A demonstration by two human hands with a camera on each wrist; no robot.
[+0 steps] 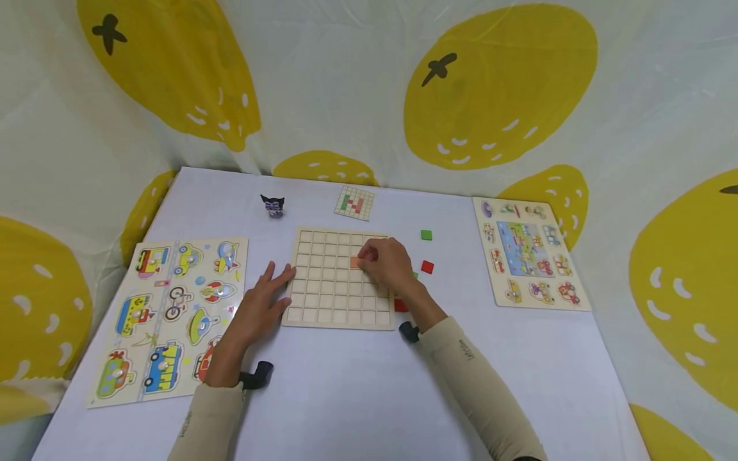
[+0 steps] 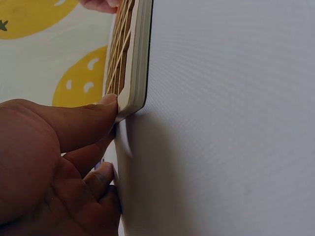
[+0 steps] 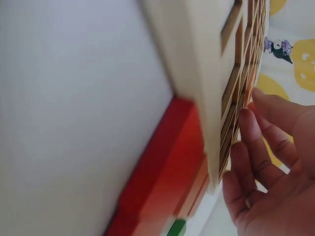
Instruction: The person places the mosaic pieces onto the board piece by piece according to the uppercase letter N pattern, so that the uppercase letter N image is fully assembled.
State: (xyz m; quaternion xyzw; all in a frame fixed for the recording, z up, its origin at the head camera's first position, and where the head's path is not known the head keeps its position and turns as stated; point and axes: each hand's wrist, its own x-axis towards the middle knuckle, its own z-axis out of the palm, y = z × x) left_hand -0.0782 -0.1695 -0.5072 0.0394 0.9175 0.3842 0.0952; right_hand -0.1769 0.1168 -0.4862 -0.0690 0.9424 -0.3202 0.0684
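Two hands work at a square grid board [image 1: 319, 301] that lies flat near the middle of the white desk [image 1: 340, 390]. Bare desk lies between the board's near edge and the lower limit of the head view, and a further stretch separates the board's right side from the right puzzle [image 1: 503, 303]. On the left, room is narrower: the left puzzle [image 1: 243, 256] reaches close to the left hand [image 1: 259, 310], whose forearm crosses its near right corner. Beyond the desk's far edge hangs a lemon-patterned cloth [image 1: 346, 77]. Left fingers are spread, with the tips and thumb against the board's left edge. The right hand [image 1: 389, 266] is held narrow above the board, thumb and forefinger pinching an orange tile [image 1: 354, 262]. This tile is small, square and flat, located in the far right part of the grid. The board is pale wood, divided into square cells by thin raised ridges, with a plain border and rounded corners. To its right lie a green tile [image 1: 426, 235] and a red tile [image 1: 427, 267].
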